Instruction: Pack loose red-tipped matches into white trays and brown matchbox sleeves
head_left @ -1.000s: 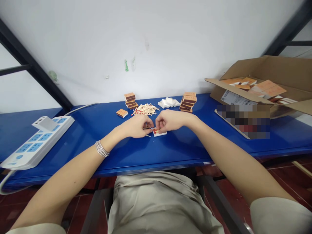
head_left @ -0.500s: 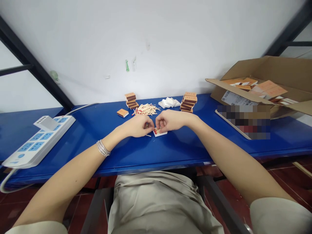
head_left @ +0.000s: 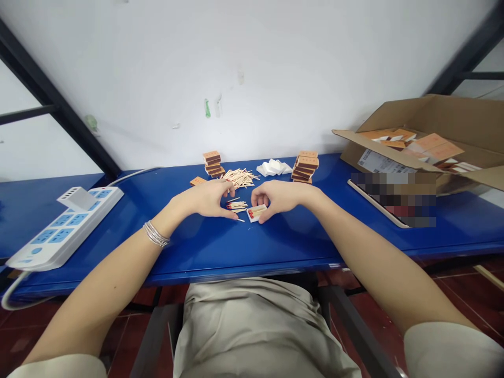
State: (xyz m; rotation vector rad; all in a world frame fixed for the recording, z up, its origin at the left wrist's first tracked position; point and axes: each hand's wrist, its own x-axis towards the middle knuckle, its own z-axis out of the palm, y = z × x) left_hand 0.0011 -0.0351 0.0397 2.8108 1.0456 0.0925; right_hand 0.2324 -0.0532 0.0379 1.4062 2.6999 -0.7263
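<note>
My left hand [head_left: 208, 198] is open, with thumb and fingers spread around a small row of red-tipped matches [head_left: 238, 206] on the blue table. One stray match [head_left: 240, 220] pokes out by its thumb. Just to the right lies a small white matchbox tray [head_left: 252, 220] with some matches inside, their red heads to the left. My right hand [head_left: 281, 197] grips this tray, thumb on the near side and curled fingers at the far side. Behind both hands is a large loose heap of matches [head_left: 243, 178].
Stacked matchboxes stand at the left [head_left: 213, 165] and right [head_left: 305, 167] of the heap, with white trays [head_left: 274, 168] between. One matchbox [head_left: 197, 181] lies partly behind my left hand. A power strip [head_left: 65, 231] is far left; a cardboard box [head_left: 394, 157] and a blurred flat device [head_left: 378, 202] are right.
My left hand has moved left, away from the tray, and its fingers have spread, uncovering the row of matches. My right fingers have shifted from over the tray's matches to its sides.
</note>
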